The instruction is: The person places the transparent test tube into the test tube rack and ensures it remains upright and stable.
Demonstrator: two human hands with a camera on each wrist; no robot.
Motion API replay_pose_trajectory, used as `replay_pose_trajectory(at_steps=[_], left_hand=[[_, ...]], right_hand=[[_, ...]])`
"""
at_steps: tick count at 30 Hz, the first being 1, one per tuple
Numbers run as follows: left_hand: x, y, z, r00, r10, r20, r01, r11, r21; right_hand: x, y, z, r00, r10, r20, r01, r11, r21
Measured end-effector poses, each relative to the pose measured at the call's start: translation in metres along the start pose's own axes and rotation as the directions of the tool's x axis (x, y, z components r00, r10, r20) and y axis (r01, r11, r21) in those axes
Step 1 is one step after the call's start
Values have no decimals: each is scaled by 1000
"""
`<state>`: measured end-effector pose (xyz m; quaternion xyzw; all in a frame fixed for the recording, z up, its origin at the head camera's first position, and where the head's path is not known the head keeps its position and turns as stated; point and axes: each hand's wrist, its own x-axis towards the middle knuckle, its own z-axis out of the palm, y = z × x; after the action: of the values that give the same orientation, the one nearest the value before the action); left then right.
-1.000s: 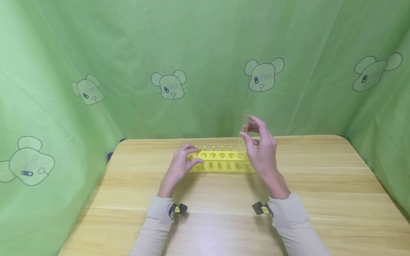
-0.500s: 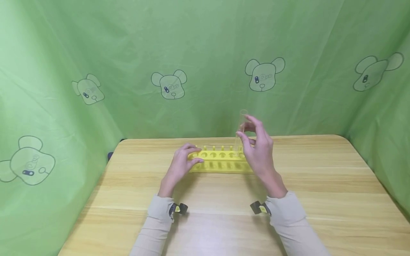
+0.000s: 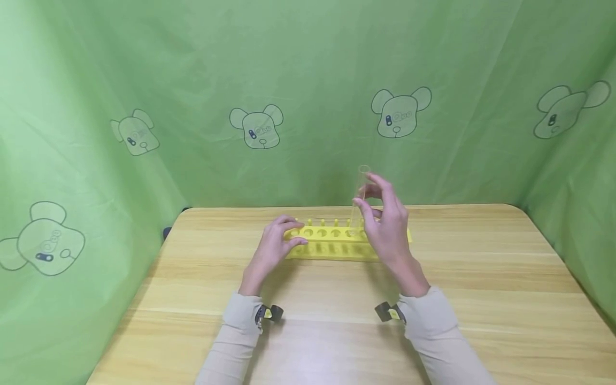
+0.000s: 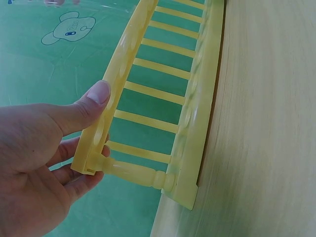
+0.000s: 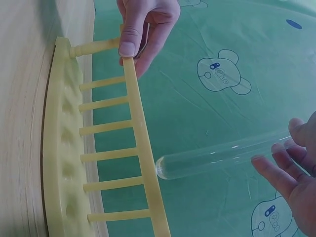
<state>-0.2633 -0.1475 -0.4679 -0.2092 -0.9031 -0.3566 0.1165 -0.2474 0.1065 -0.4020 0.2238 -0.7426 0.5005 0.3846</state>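
A yellow test tube rack [image 3: 327, 239] stands lengthwise across the table, with a row of round holes in its top plate. Around the rack's left end, my left hand [image 3: 274, 243] grips the top plate, thumb on the near side in the left wrist view. My right hand [image 3: 391, 227] pinches a clear glass test tube [image 5: 212, 158] by its upper part. The tube leans slightly, its open mouth upward. Its rounded bottom is at the rack's top plate by one of the holes; whether it enters the hole I cannot tell. My right hand hides part of the rack's right end.
The wooden table [image 3: 317, 331] extends around the rack on all sides. A green curtain [image 3: 317, 64] with printed bear heads hangs behind the table and along both sides. Short yellow pegs [image 3: 323, 222] rise along the rack's far side.
My right hand has moved a little left with the test tube, whose bottom shifted left along the rack's top. My left hand keeps its grip on the rack's left end.
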Motion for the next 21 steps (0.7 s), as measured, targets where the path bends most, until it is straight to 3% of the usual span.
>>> replay_pose_trajectory(at_steps=[21], left_hand=[[0, 1, -1, 1000, 11, 1, -11, 1000, 7]], right_hand=[[-4, 1, 4, 999, 24, 22, -25, 999, 23]])
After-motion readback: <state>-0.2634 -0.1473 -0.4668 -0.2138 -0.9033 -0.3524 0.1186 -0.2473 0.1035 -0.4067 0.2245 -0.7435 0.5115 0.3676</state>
